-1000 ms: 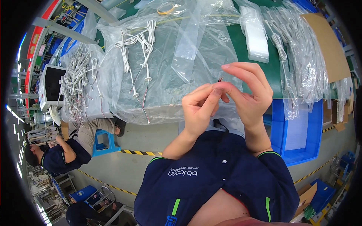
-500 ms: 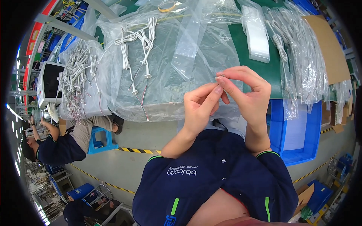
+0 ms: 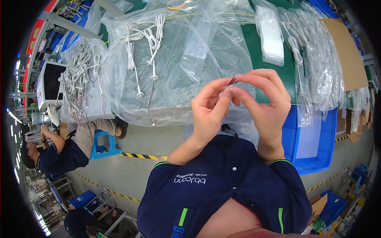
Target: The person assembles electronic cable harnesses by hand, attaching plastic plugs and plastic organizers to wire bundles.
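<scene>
In front of my chest, over the near edge of the plastic-covered table, both hands meet at a small piece with short red and dark wires (image 3: 232, 81). My left hand (image 3: 209, 109) is closed, its thumb and curled fingers pinching the lower end. Around the upper end close the thumb and forefinger of my right hand (image 3: 266, 97); its other fingers are bent. Fingertips hide most of the piece. Beyond them, coiled white cables (image 3: 152, 39) with round white collars and thin bare wire ends lie on clear plastic sheeting (image 3: 178, 93).
Left stands a tangled heap of white cables (image 3: 79, 71) beside a monitor (image 3: 51, 85). To the right lie a stack of clear bags (image 3: 272, 47), bagged cables (image 3: 317, 59) and cardboard (image 3: 344, 53). Below is a blue bin (image 3: 291, 139). Another person (image 3: 63, 156) sits by a blue stool (image 3: 104, 144).
The red and dark wires now show between my fingertips, where they were barely visible before. My right hand has shifted slightly right. The other person's arms have moved a little.
</scene>
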`<state>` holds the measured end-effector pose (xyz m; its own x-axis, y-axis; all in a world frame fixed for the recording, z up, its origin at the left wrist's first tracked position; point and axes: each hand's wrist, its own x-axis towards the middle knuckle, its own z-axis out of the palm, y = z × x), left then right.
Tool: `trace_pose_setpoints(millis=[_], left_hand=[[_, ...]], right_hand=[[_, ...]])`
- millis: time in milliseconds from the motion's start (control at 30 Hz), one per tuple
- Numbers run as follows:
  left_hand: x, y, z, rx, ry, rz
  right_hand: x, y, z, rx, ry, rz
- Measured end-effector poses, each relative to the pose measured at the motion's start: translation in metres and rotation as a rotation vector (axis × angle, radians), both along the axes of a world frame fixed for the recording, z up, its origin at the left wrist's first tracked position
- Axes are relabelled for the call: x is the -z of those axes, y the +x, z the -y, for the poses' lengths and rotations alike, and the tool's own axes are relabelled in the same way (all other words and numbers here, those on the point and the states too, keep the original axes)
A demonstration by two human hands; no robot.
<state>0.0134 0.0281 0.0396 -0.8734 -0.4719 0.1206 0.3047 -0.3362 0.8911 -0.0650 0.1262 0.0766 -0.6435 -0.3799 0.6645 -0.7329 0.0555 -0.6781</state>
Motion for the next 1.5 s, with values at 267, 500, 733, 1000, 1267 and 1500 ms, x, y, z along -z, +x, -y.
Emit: trace_pose_setpoints(millis=[267,500,733,1000,1267,1500], left_hand=[[0.002,0.001,0.0,0.016,0.007,-0.005],[0.003,-0.001,-0.002,-0.051,-0.053,0.028],[0.003,-0.004,-0.003,-0.071,-0.09,0.032],[0.002,-0.002,-0.002,-0.063,-0.034,0.019],[0.006,-0.004,-0.005,-0.032,-0.041,0.004],[0.008,-0.004,-0.007,-0.052,-0.108,0.001]], right_hand=[[0.005,0.002,0.001,0.072,-0.005,0.096],[0.002,-0.003,0.0,0.083,0.063,-0.039],[0.004,-0.003,-0.002,0.066,0.054,-0.023],[0.004,-0.003,-0.002,0.009,-0.003,0.001],[0.012,-0.002,0.004,0.005,-0.107,0.194],[0.015,-0.003,0.0,-0.005,-0.045,-0.007]])
